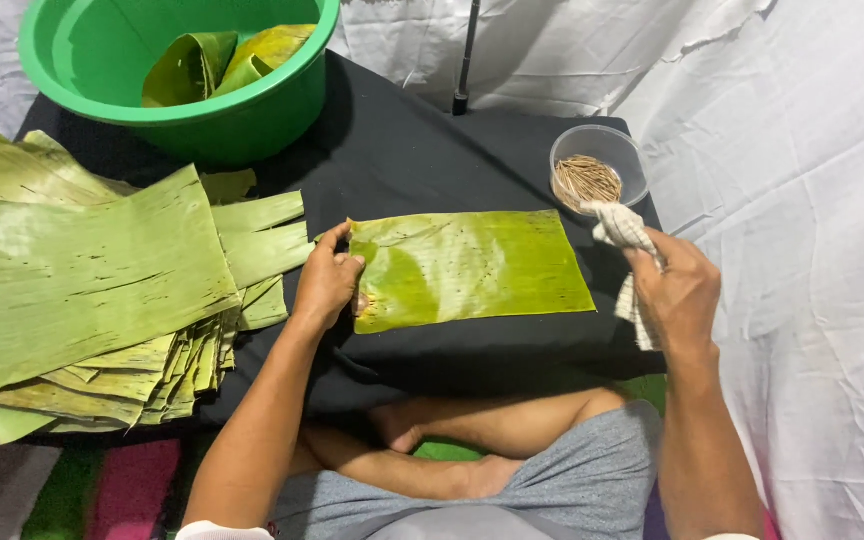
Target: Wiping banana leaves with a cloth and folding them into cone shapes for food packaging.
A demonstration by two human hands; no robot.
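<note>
A rectangular piece of green banana leaf (472, 265) lies flat on the black-covered table (412, 150) in front of me. My left hand (327, 280) presses on its left edge, fingers curled over the rim. Just right of the leaf, my right hand (677, 290) is closed around a crumpled white checked cloth (620, 228), held a little off the leaf's right edge.
A thick stack of cut banana leaves (82, 280) covers the table's left side. A green plastic basin (167, 60) with folded leaves stands at the back left. A small clear bowl of wooden picks (597, 170) sits at the back right. White sheeting hangs behind.
</note>
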